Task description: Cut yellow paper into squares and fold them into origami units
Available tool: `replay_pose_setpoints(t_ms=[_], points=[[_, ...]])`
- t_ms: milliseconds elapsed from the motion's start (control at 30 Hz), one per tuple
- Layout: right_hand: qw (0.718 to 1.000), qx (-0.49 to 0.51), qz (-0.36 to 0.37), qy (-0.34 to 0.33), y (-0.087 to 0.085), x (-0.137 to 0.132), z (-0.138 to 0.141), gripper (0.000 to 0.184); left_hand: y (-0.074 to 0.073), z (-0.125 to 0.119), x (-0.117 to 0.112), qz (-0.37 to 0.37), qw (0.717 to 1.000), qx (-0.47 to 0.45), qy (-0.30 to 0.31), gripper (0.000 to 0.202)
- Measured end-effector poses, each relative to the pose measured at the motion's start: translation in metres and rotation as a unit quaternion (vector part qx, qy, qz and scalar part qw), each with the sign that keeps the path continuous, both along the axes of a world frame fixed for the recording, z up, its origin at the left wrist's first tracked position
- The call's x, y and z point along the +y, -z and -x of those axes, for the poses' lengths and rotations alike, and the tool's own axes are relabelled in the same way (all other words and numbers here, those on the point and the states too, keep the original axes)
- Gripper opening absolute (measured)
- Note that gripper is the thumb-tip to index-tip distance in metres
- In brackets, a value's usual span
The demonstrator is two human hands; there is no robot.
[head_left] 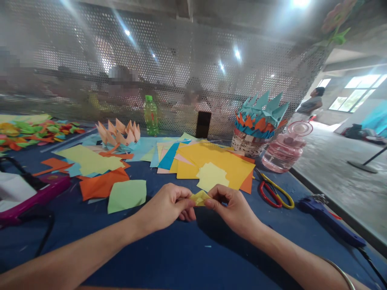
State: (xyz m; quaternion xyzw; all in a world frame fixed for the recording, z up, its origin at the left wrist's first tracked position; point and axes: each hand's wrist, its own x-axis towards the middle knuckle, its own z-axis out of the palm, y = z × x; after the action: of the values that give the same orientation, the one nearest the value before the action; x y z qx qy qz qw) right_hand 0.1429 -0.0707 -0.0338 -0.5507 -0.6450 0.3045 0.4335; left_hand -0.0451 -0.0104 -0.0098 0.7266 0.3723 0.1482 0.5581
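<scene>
My left hand (169,205) and my right hand (231,207) meet above the blue table (187,249), both pinched on a small folded yellow paper piece (199,197). Just beyond the hands lies a pale yellow square (211,176) on a spread of yellow, orange, blue and pink paper sheets (208,161). A light green sheet (127,195) rests left of my left hand.
Orange and yellow-green sheets (96,169) and a folded peach paper crown (119,133) lie at left. Scissors (275,191), a blue glue gun (326,215), a pink jar (286,147), a teal-orange paper piece on a basket (256,121), a green bottle (150,114) and a magenta bag (27,193) surround the work area. A perforated screen stands behind.
</scene>
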Motion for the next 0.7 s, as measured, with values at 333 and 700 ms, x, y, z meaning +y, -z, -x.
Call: replay_pose_setpoints(t_ms=[333, 700], points=[[0.999, 0.019, 0.027, 0.000, -0.0005, -0.0002, -0.0017, 0.016, 0.0012, 0.0010, 0.0060, -0.003, 1.000, -0.005, -0.014, 0.023], [0.996, -0.077, -0.028, -0.017, -0.0031, -0.0025, -0.0046, 0.019, -0.0010, 0.0007, 0.0060, 0.035, 0.999, -0.022, -0.008, 0.025]])
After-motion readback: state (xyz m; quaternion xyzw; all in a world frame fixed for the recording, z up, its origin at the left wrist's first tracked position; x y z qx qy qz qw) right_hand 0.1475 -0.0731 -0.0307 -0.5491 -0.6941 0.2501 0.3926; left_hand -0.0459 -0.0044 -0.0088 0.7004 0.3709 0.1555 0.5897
